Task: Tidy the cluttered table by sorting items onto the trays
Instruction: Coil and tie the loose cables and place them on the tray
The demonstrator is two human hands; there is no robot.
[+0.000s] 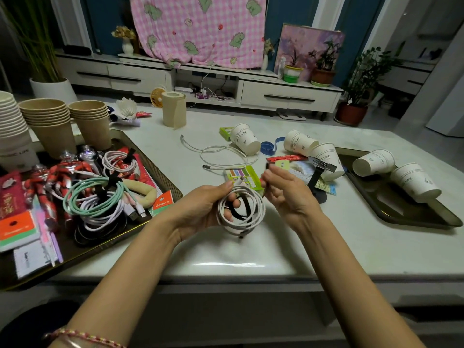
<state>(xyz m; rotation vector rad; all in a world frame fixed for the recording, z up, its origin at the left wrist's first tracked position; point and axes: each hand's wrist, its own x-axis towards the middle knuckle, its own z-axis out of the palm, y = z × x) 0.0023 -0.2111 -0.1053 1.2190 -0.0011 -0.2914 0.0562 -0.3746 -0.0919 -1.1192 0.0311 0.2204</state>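
**Table mid-sort: one white cable coil in hand**

Table (326, 247): pale, glossy top. It carries both trays and loose clutter.

Left tray (164, 177): dark with a gold rim, cut off at the frame's left edge. It holds a stack of white cups (12, 126), two kraft cup stacks (50, 121), red-and-silver toy figures (62, 169), bundled cables including a mint-green coil (93, 199), and packets and notebooks whose print is too blurred to read.

Right tray (414, 219): dark, at the table's right end, with two white paper cups (374, 163) lying on their sides in it.

Forearms: both reach in from the lower edge and meet over the table's near middle.

Left hand (200, 209): fingers are curled through the coiled white cable (248, 192) with the thumb on top, holding it just above the tabletop between the two trays.

Right hand (288, 194): close beside the coil, fingers bunched and pinching the free end of the black strap (239, 216) that loops through the coil. The strap's upper run is hidden behind the fingers.

Three more white cups (244, 141): on their sides on the bare table, printed "MUSIC LIFE".

Paper roll (174, 109): upright at the far edge.

Loose white cable (226, 156): uncoiled, beyond the hands.

Green sticky-note pack (244, 175): partly hidden behind the hands.

Blue tape loop (270, 146): between two of the fallen cups.
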